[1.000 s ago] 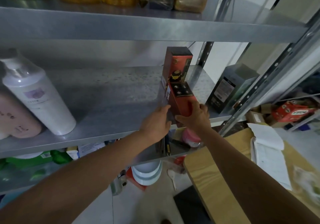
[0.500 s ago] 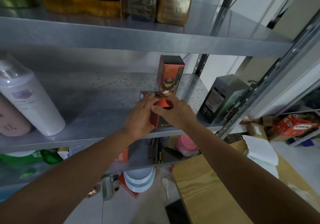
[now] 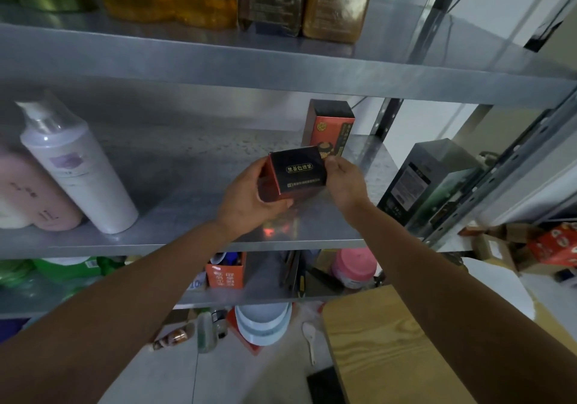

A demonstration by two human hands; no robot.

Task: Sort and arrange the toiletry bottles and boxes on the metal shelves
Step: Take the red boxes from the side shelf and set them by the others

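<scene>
Your left hand (image 3: 246, 197) and right hand (image 3: 345, 182) grip the box (image 3: 296, 182) at centre, fingers (image 3: 333, 164) curled. Its label (image 3: 299, 168) faces you, probably for checking.

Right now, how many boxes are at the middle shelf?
3: red-black box between left hand and right hand; upright red box behind it; dark grey box at right end. Others may be hidden.

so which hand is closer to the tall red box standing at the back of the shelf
Right. The right hand grips the held box just in front of the tall red box; the left hand is further left, across the held box.
</scene>
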